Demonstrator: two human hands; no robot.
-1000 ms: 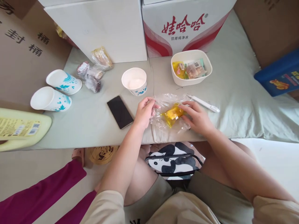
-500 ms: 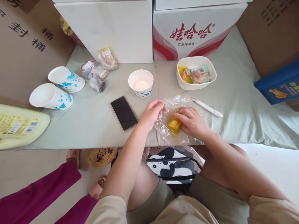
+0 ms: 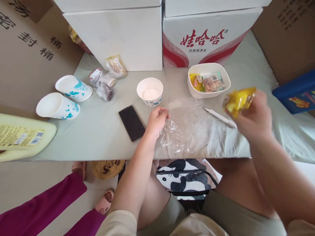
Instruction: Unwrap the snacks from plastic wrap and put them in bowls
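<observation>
My right hand [image 3: 258, 116] is raised above the right part of the table, closed on a yellow packet [image 3: 238, 100], which is slightly blurred; what is inside the packet I cannot make out. With its fingers pinched, my left hand [image 3: 157, 119] grips the left edge of a clear plastic bag [image 3: 188, 126] that lies flat and crumpled on the cloth. A white pen-like tool [image 3: 219, 117] rests just right of the bag. Behind the bag stands a white paper bowl [image 3: 150, 91], and a white plastic tub [image 3: 209, 93] holding several wrapped snacks is to its right.
A black phone [image 3: 132, 123] lies left of my left hand. Two paper cups [image 3: 59, 106] lie tipped at the left, near several small wrapped packets [image 3: 104, 90] and a pale green jug [image 3: 27, 137]. White cartons [image 3: 211, 36] line the back. Another person's legs [image 3: 49, 200] show below left.
My right hand has lifted the yellow packet off the plastic bag and carried it up and to the right. The bag now lies spread flatter, with my left hand still at its edge.
</observation>
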